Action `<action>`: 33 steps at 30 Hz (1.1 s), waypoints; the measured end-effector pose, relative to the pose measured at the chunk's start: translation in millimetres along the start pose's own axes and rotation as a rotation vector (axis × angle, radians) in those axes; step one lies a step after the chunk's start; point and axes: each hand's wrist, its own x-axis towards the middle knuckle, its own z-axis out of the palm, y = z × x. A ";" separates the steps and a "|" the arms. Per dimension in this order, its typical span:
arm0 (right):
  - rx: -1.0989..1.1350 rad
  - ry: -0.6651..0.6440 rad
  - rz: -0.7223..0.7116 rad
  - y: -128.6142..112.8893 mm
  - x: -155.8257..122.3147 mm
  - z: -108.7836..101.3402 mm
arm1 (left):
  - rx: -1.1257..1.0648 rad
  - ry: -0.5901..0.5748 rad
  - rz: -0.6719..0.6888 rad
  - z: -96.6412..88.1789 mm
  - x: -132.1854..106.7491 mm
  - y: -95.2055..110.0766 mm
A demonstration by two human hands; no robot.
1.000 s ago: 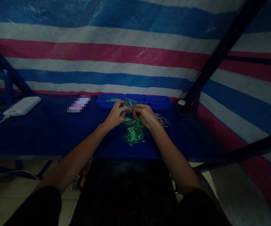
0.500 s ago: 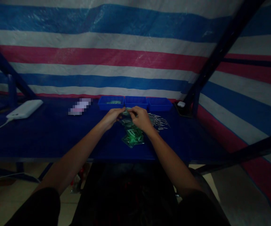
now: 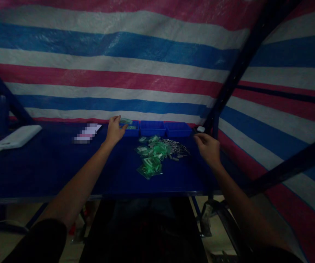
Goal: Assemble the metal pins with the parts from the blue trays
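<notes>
My left hand (image 3: 115, 130) is at the left blue bin (image 3: 131, 133), thumb and fingers spread apart. Just past its fingertips, over that bin, is a small clear-and-green plastic packet (image 3: 126, 121); whether it still touches the fingers is hard to see. My right hand (image 3: 208, 148) is raised at the right, thumb and forefinger pinched together; anything between them is too small to make out. Between my hands lies a heap of green-tinted plastic packets (image 3: 153, 157). Thin metal pins (image 3: 177, 147) are spread against the heap's right side.
A middle blue bin (image 3: 153, 134) and a right blue bin (image 3: 177, 134) stand along the back. Behind my right hand is a small white case (image 3: 200, 129). Farther left lie a phone (image 3: 88, 133) and a corded white power strip (image 3: 19, 137). Blue posts (image 3: 225, 69) frame the striped sheet.
My hands have parted from over the heap. The left has gone to the left bin with a packet by its fingers; the right has swung out to the right. The view has shifted.
</notes>
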 end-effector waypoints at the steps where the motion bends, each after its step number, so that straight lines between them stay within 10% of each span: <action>1: -0.073 0.025 -0.008 8.8 -7.9 -18.1 | 0.031 -0.016 0.050 2.5 -4.7 -0.4; 10: -0.666 -0.068 -0.117 66.9 -127.4 -110.4 | 0.032 -0.332 0.188 23.7 -56.1 24.0; 16: -0.818 -0.107 -0.171 58.6 -113.5 -117.1 | 0.106 -0.419 0.285 23.6 -55.9 18.5; 24: -0.217 -0.109 0.174 24.7 -111.0 -60.1 | 0.138 -0.579 0.368 34.3 -52.6 10.0; 29: 0.257 -0.091 0.377 3.5 -135.1 -63.9 | 0.283 -0.479 0.290 26.8 -54.8 17.3; 33: 0.279 -0.370 0.332 -21.7 -163.9 -65.0 | 0.181 -0.412 0.265 22.4 -55.6 24.0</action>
